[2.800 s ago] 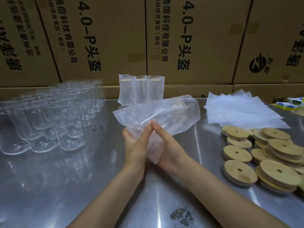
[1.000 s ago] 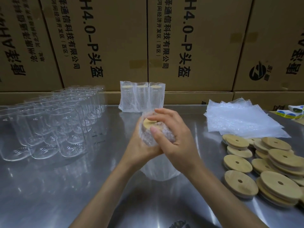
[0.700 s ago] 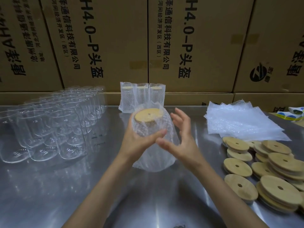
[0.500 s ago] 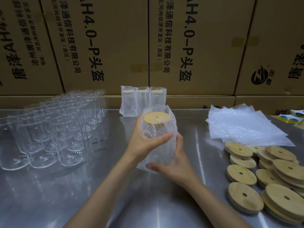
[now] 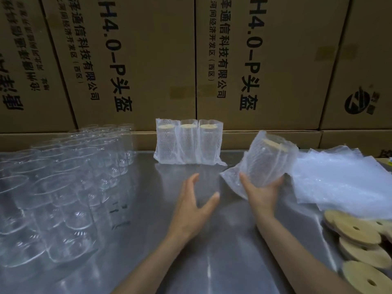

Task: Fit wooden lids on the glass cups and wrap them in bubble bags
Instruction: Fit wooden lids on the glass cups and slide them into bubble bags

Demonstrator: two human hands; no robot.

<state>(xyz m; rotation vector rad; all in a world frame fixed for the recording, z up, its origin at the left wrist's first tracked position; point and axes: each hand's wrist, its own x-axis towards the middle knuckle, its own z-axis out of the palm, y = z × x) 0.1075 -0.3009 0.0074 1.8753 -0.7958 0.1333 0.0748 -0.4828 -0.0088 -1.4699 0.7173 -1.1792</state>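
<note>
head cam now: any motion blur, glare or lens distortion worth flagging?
Head view: motion blur smears the bare clear glass cups at left and the round wooden lids at lower right; the three bubble-wrapped lidded cups at the back stay sharp. Head view: soft glare streaks on the steel table. Head view: wide-angle bowing tilts the brown cardboard boxes.

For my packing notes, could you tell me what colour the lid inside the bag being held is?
Light tan wood, seen in the head view: lid, right hand.

Packing workroom or warehouse: stacked brown printed cardboard cartons (image 5: 135, 60) fill the upper frame behind a steel worktable (image 5: 148, 240).
</note>
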